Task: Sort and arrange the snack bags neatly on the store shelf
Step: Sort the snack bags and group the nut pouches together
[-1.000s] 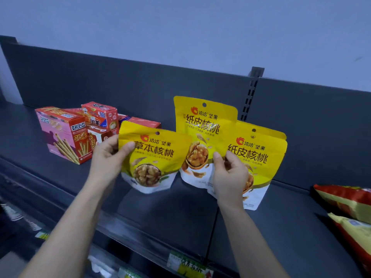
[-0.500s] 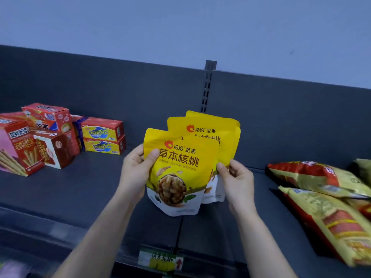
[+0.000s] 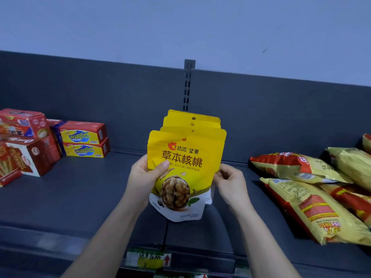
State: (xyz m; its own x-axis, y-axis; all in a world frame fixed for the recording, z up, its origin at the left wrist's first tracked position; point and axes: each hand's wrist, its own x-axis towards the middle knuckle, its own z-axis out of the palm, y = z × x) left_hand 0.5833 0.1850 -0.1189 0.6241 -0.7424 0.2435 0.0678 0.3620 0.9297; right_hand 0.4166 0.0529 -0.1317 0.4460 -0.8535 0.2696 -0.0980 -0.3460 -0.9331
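Note:
Several yellow walnut snack bags (image 3: 186,157) stand stacked one behind another at the middle of the dark shelf (image 3: 80,197). The front bag shows a walnut picture and red lettering. My left hand (image 3: 145,177) grips the stack's left edge, thumb on the front bag. My right hand (image 3: 228,183) holds the right edge, fingers curled behind the bags. Only the top edges of the rear bags show.
Red and yellow snack boxes (image 3: 82,139) are piled at the left of the shelf. Large yellow and red bags (image 3: 313,201) lie flat in a heap at the right. A slotted upright (image 3: 187,85) splits the back panel. A price label (image 3: 148,259) sits on the front rail.
The bags were spread side by side a second ago; now both hands have gathered them into one aligned stack. The view has shifted right, showing the heap of large bags.

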